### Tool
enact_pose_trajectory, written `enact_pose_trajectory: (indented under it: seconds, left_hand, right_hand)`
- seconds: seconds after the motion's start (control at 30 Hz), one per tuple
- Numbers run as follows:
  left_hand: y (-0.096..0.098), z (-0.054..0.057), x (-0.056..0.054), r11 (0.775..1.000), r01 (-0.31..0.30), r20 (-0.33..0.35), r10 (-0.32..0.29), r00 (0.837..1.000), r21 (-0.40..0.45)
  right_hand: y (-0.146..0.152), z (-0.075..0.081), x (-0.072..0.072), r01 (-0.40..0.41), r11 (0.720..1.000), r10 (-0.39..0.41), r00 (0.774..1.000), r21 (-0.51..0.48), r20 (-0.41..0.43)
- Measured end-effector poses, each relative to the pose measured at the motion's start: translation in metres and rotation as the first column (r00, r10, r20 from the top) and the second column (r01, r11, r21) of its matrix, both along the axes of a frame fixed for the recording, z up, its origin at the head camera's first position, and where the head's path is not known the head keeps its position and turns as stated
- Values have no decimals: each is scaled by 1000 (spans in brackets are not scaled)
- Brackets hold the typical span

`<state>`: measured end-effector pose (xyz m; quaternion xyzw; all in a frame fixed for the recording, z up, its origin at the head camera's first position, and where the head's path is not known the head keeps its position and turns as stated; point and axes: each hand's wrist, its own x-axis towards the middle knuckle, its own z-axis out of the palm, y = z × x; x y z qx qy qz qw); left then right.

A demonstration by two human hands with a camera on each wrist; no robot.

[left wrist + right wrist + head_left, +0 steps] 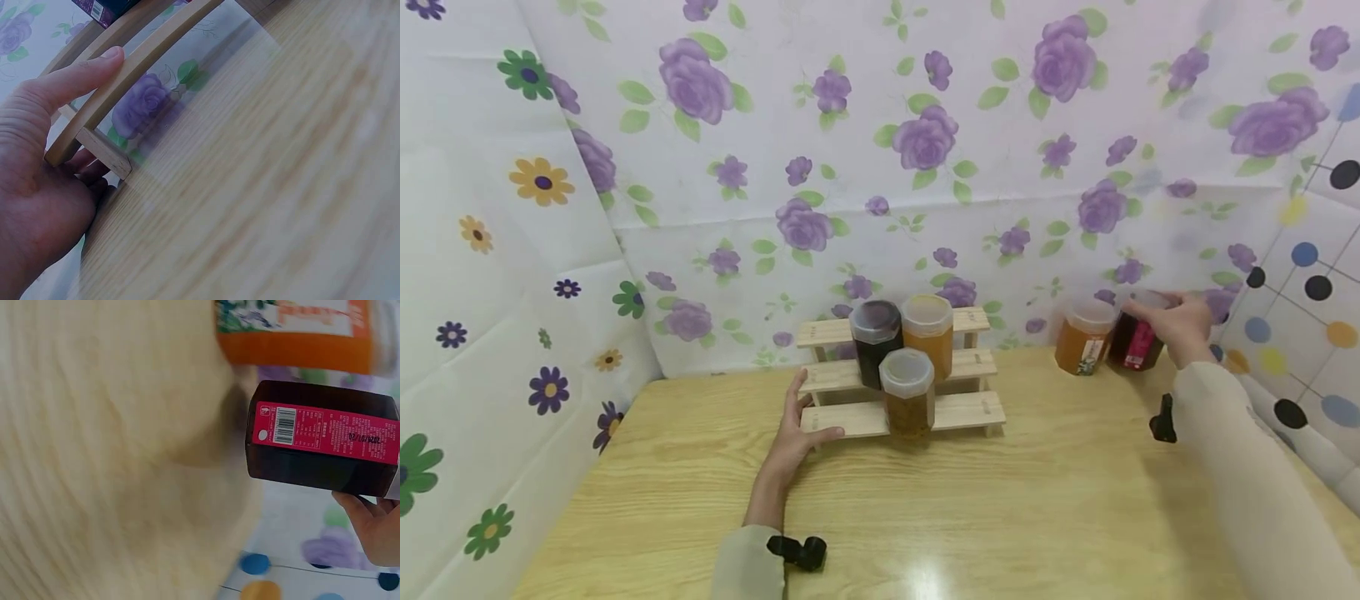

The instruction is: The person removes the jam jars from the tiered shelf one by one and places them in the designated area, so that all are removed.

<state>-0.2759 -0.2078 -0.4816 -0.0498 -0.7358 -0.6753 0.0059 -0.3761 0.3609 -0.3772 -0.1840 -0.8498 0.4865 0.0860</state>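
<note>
A three-step wooden stand (pixel 850 419) bears three jars. A dark jar (pixel 877 354) and an amber jar (pixel 938 342) stand side by side on the middle step; a brownish jar (pixel 910 408) stands on the front step. My left hand (pixel 790 437) grips the stand's left end. In the left wrist view the thumb (pixel 84 75) lies over the front board, with fingers behind it. At the right, my right hand (pixel 1180 325) holds a dark jar with a red label (pixel 325 434) near its lid. Whether that jar touches the table cannot be told.
An orange-amber jar with a white label (pixel 1084 340) stands just left of the right-hand jar, by the flowered back wall (pixel 850 167). Patterned sheets border the wooden table (pixel 1000 517) at left and right. Black wrist mounts (pixel 801 552) are strapped over both sleeves.
</note>
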Motion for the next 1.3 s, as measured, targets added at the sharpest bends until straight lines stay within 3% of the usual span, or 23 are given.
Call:
enact_pose_trajectory:
  seconds: [0.17,0.33,0.6,0.73,0.93,1.07,1.17,1.3]
  left_hand:
    - [4,-2,2,1000,2,31,-2,1000,18]
    - [4,-2,4,1000,-1,46,0,999,15]
    - [2,3,1,1000,13,39,-14,999,12]
    - [1,4,-4,1000,9,21,-9,1000,6]
    - [2,-3,-3,1000,1,24,-1,1000,-18]
    - [2,-7,3,1000,-14,42,14,999,-13]
    - [0,-7,5,1000,-25,33,25,999,-11]
    - [-2,0,2,1000,-18,24,18,1000,3]
  right_hand:
    - [-2,-22,4,57,998,-57,998,35,-4]
    - [-3,-35,7,100,995,-100,995,-11,-13]
    - [-4,-42,1,141,987,-146,988,-81,-54]
    - [-4,-41,-2,110,991,-115,991,-80,-62]
    - [-5,-19,1,-42,999,41,998,-16,-54]
    - [-30,9,6,-46,996,56,988,73,-143]
    - [-60,28,14,-88,992,107,970,95,-218]
    - [-100,44,27,-258,965,261,927,48,-268]
